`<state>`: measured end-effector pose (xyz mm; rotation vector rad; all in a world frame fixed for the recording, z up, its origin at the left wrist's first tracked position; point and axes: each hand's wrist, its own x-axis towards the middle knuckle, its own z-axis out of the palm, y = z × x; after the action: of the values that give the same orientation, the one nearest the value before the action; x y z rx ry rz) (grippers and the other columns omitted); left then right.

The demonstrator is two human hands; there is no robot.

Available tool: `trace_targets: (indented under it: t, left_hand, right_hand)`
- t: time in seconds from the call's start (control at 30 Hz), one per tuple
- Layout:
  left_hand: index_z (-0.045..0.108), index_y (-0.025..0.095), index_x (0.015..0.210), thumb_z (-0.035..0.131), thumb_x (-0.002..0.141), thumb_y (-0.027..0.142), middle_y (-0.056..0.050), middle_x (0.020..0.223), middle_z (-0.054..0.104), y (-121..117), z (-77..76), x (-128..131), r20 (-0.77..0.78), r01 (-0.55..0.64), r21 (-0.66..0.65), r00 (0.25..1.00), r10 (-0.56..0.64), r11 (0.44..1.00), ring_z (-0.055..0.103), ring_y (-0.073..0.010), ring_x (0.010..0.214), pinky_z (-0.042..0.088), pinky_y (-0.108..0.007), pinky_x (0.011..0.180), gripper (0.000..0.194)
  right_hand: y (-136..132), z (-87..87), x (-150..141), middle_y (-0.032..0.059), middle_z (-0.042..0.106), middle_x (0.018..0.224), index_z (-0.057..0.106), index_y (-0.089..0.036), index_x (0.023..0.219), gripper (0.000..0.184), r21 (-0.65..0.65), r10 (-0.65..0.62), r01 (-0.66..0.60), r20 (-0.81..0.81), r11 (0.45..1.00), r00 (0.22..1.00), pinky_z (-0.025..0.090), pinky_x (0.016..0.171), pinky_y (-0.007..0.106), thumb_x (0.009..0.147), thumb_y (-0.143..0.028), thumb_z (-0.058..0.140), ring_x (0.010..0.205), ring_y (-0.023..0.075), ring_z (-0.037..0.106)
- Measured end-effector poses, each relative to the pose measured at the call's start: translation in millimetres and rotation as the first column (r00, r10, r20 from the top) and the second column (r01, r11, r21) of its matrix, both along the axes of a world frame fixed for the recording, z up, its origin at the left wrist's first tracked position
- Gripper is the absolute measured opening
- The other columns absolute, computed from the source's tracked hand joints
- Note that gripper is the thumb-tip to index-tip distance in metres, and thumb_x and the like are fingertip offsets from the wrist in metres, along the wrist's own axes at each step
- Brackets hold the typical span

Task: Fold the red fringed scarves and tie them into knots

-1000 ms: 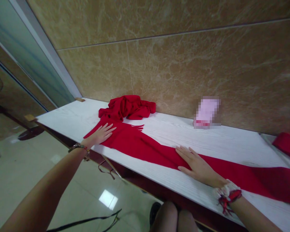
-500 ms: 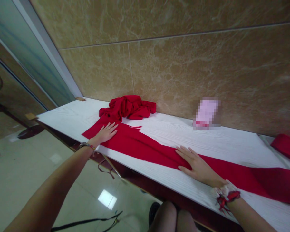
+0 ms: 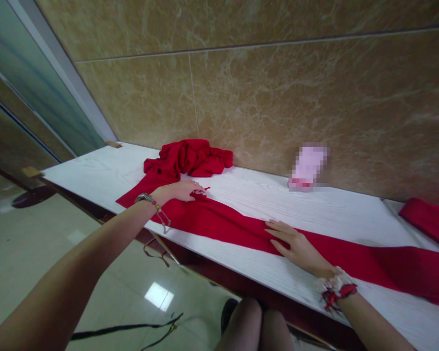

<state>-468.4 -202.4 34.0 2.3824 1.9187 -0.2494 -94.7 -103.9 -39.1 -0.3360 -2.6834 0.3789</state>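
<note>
A long band of red cloth (image 3: 223,222) lies along the white table, running off to the right. My left hand (image 3: 183,190) is over its far edge near the left end, fingers bent and closed at a thin loose red strip (image 3: 207,189); the fingertips are partly hidden. My right hand (image 3: 294,243) rests on the middle of the band with its fingers stretched out, holding nothing. Just behind my left hand a crumpled heap of red cloth (image 3: 193,157) joins the left end of the band.
The white table (image 3: 84,168) stands against a brown marbled wall (image 3: 241,107). A blurred pink object (image 3: 309,165) leans near the wall. More red cloth (image 3: 428,219) lies at the right. Dark straps (image 3: 128,330) hang low, over the tiled floor (image 3: 106,297).
My left hand has slid right and away from me, from lying flat on the cloth to closing at the loose strip on its far edge. My right hand has stayed on the band.
</note>
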Motion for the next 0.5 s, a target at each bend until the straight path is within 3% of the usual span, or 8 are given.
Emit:
trace_targets:
  t: [0.1, 0.23, 0.4, 0.5]
  left_hand:
    - [0.058, 0.015, 0.107, 0.05, 0.076, 0.01, -0.007, 0.101, 0.064, -1.4, 5.7, -2.2, -0.023, -0.062, 0.06, 0.998, 0.063, 0.996, 0.059, -0.0169, 0.089, 0.043, -0.024, 0.08, 0.033]
    - [0.053, 0.014, 0.112, 0.045, 0.083, 0.016, -0.009, 0.109, 0.058, -13.0, 8.7, -7.3, -0.031, -0.065, 0.18, 0.997, 0.072, 0.981, 0.055, -0.0172, 0.098, 0.04, -0.026, 0.086, 0.031]
    - [0.046, 0.025, 0.124, 0.048, 0.08, 0.013, -0.004, 0.119, 0.055, -15.2, 3.5, 2.6, -0.073, 0.085, 0.158, 0.995, -0.074, 0.984, 0.046, -0.0187, 0.112, 0.032, -0.031, 0.095, 0.047]
    - [0.055, 0.023, 0.116, 0.049, 0.074, 0.006, -0.004, 0.105, 0.062, -7.3, -0.2, 10.7, -0.096, 0.075, 0.112, 0.993, -0.064, 0.991, 0.052, -0.0188, 0.103, 0.032, -0.033, 0.092, 0.046]
  right_hand:
    - [-0.6, 0.1, 0.2, 0.0061, 0.06, 0.117, 0.063, -0.021, 0.108, 0.03, -0.013, 0.002, -0.003, -0.049, 1.0, 0.999, 0.043, 0.097, 0.041, 0.085, -0.022, 0.043, 0.113, 0.0212, 0.051]
    - [-2.2, 1.2, -0.2, 0.0056, 0.062, 0.114, 0.062, -0.021, 0.11, 0.032, -0.049, -0.001, -0.003, -0.094, 0.999, 0.996, 0.045, 0.096, 0.038, 0.085, -0.019, 0.043, 0.11, 0.0193, 0.054]
    - [-5.7, 4.2, -1.1, 0.0073, 0.061, 0.116, 0.06, -0.018, 0.114, 0.035, -0.07, 0.021, -0.024, -0.031, 0.997, 0.999, 0.044, 0.097, 0.039, 0.082, -0.019, 0.044, 0.111, 0.0204, 0.054]
    - [-6.8, 5.1, -1.7, 0.0059, 0.059, 0.119, 0.058, -0.02, 0.116, 0.038, -0.074, 0.017, -0.016, 0.006, 0.997, 1.0, 0.042, 0.098, 0.04, 0.081, -0.016, 0.043, 0.113, 0.0204, 0.052]
